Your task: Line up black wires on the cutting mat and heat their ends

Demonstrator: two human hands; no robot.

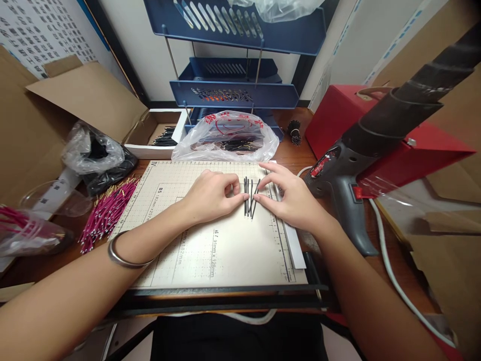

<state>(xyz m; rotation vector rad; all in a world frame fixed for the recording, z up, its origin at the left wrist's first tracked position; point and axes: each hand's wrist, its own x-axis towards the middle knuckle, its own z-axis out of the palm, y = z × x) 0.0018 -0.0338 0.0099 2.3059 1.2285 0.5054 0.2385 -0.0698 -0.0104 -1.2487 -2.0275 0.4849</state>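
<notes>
Several short black pieces [251, 200] lie roughly side by side on a cream board [233, 255] printed with a grid and size marks. My left hand [218, 197] rests at their left side, its thumb tip touching the leftmost piece and its fingers curled above with a gap to the thumb. On their right side is my right hand [283, 196], fingers spread, with the thumb and index tips at the rightmost slanted piece. Neither hand lifts anything off the board.
Magenta wires [108, 213] are piled left, near a black bag [107, 173]. Behind the board are an open box [145, 150], a clear plastic bag [225, 138] and a blue rack [236, 94]. A heat gun [347, 175] and red case [330, 115] stand right.
</notes>
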